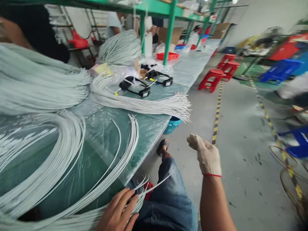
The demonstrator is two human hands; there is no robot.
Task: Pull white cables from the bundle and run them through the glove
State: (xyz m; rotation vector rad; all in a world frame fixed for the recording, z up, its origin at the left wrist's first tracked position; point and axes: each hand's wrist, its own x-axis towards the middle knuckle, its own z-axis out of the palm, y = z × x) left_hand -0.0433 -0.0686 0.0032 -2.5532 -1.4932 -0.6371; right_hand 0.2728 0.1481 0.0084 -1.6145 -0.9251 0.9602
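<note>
My left hand [119, 210], bare, lies with curled fingers around the near end of a bundle of thin white cables [142, 199] at the table's front edge, beside my lap. One white cable [160, 183] sticks out from that bundle over my thigh. My right hand [205, 155], in a cream knitted glove with a red cuff, hangs over the floor, apart from the cables. Its fingers are bent and pressed together; whatever may be between them is hidden. A few more cables [122, 163] curve across the green tabletop, their tips upright near the middle.
A large looped cable bundle [64, 141] lies at left, with thick coils [40, 80] behind. Another bundle [144, 105] overhangs the table [156, 128] edge. Black straps [134, 86] lie beyond it. A teal bucket [172, 125] stands below; red stools [211, 78] stand further along the aisle.
</note>
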